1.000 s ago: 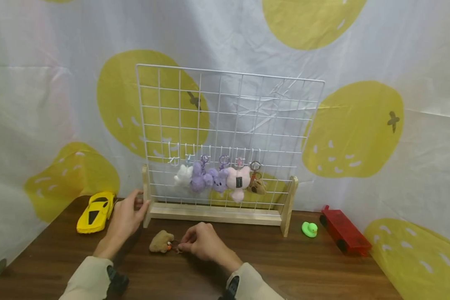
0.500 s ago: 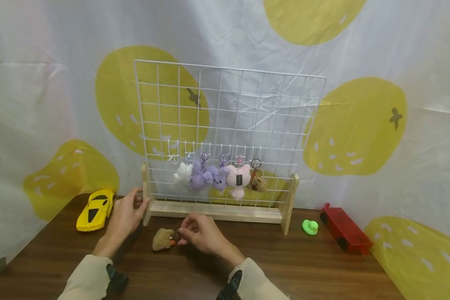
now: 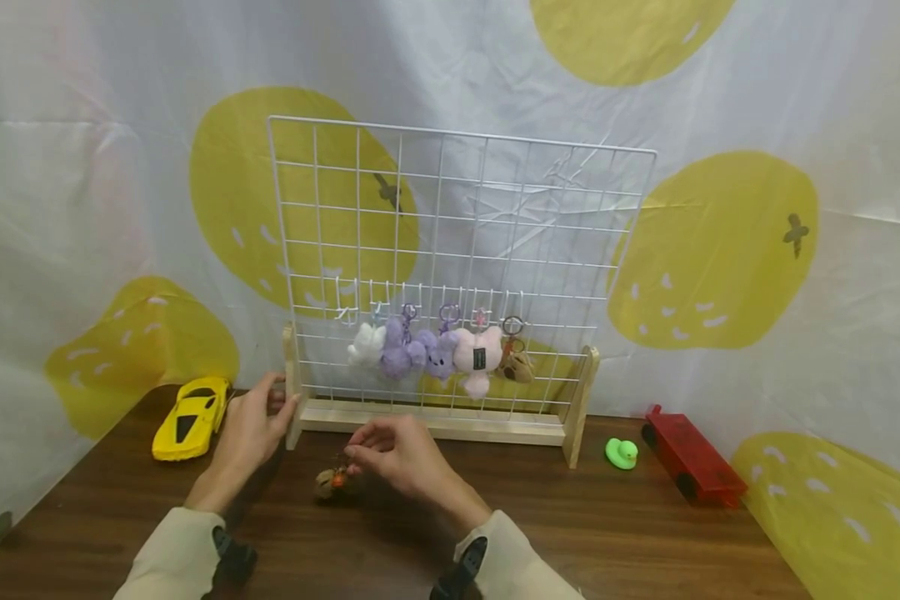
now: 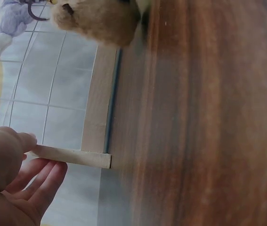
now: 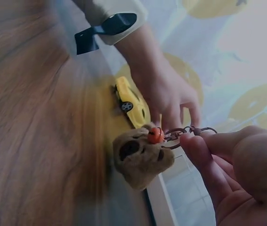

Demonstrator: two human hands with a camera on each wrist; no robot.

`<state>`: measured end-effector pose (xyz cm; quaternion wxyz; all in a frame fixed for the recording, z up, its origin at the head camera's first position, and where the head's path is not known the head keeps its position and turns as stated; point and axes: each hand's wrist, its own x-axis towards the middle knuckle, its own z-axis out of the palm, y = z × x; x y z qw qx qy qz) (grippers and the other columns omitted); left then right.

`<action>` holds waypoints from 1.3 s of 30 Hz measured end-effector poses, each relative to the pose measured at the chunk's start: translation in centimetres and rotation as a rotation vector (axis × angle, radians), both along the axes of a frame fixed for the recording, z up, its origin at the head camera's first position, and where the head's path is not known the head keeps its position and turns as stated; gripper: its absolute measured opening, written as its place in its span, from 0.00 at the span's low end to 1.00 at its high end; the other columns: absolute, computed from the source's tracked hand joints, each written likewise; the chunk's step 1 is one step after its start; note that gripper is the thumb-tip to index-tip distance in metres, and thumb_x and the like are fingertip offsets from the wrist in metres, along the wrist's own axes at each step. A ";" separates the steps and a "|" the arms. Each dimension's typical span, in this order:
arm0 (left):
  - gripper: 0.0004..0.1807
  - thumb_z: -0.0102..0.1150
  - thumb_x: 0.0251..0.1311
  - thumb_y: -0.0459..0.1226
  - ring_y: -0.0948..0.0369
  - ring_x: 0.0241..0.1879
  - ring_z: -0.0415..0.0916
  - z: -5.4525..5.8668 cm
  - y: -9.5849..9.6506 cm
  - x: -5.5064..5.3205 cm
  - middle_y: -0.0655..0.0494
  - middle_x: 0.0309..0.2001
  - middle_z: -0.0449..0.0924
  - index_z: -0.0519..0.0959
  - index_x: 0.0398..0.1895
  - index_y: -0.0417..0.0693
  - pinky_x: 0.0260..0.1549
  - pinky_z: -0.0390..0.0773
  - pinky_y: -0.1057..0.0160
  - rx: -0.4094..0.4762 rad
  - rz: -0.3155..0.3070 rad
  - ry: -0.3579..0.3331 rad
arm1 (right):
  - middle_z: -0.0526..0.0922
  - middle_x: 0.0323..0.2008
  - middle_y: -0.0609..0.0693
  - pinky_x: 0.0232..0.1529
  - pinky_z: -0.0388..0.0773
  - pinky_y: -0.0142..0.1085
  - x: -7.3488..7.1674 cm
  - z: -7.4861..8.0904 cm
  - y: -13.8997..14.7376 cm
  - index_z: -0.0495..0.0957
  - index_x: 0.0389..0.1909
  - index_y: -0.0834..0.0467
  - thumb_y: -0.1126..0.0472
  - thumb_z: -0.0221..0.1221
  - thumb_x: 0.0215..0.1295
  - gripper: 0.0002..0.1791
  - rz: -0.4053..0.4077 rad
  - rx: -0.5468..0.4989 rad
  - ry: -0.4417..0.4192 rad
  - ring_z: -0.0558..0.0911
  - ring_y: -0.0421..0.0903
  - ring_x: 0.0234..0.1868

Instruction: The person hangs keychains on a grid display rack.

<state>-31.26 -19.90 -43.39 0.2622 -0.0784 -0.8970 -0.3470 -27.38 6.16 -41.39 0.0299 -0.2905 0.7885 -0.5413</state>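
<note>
My right hand [image 3: 401, 454] pinches the dark metal ring [image 5: 173, 137] of a brown plush keychain [image 3: 326, 485] between thumb and fingertips. The plush dangles low in front of the rack, and an orange bead [image 5: 156, 135] sits by its ring. With thumb on one side and fingers on the other, my left hand [image 3: 251, 425] holds the left wooden post [image 3: 292, 375] of a white wire grid rack [image 3: 435, 425]. Across the grid, on white hooks, hang a white plush keychain [image 3: 367, 344], two purple ones [image 3: 397, 357], a pink one [image 3: 476, 354] and a brown one [image 3: 517, 367].
A yellow toy car [image 3: 192, 418] stands left of my left hand. Right of the rack are a green rubber duck [image 3: 621, 453] and a red toy trailer [image 3: 693, 454]. A patterned cloth [image 3: 765, 108] hangs behind the brown wooden table [image 3: 607, 533].
My right hand has drawn the brown plush keychain up by its ring, so it now hangs instead of lying on the table. The left hand stays on the post.
</note>
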 end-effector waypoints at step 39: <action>0.18 0.66 0.75 0.35 0.40 0.44 0.92 -0.1 -0.1 -0.2 0.33 0.45 0.91 0.78 0.61 0.35 0.50 0.87 0.36 0.014 0.006 0.030 | 0.93 0.41 0.67 0.41 0.92 0.38 -2.8 8.1 -3.3 0.88 0.48 0.67 0.64 0.70 0.73 0.10 -0.172 -0.505 0.074 0.92 0.40 0.32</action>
